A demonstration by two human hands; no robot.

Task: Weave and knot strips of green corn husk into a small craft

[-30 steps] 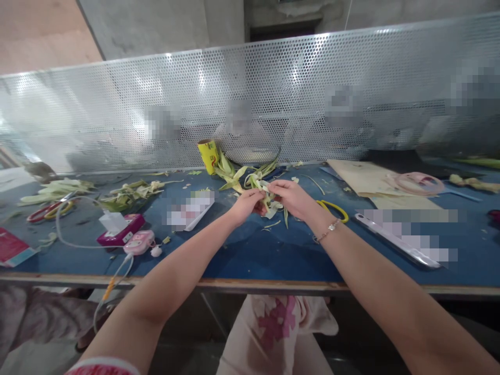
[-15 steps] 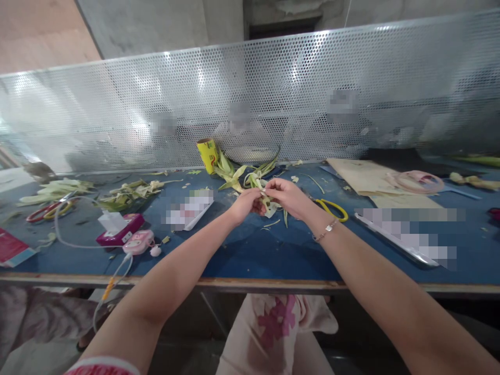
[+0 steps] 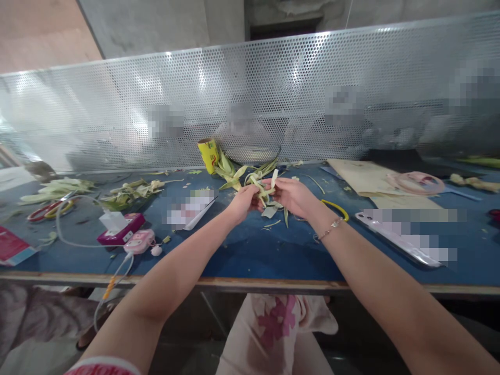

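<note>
Both my hands meet over the middle of the blue table [image 3: 253,250]. My left hand [image 3: 242,202] is closed, pinching a small woven piece of pale green leaf strips [image 3: 265,197]. My right hand [image 3: 291,195] is closed on the same piece from the right, its fingers holding one strip upright. Loose ends of the strips hang down between my hands. A heap of loose green leaves [image 3: 238,174] lies just behind them.
A yellow roll [image 3: 208,153] stands by the perforated metal screen [image 3: 273,99]. Yellow-handled scissors [image 3: 336,208] lie right of my right hand. Brown card [image 3: 367,179] and a pink ring [image 3: 417,182] sit far right. A pink device [image 3: 138,242], cables and more leaves [image 3: 128,191] lie left.
My right hand has lifted one leaf strip so that it now stands up above the piece. Both hands have stayed in about the same place.
</note>
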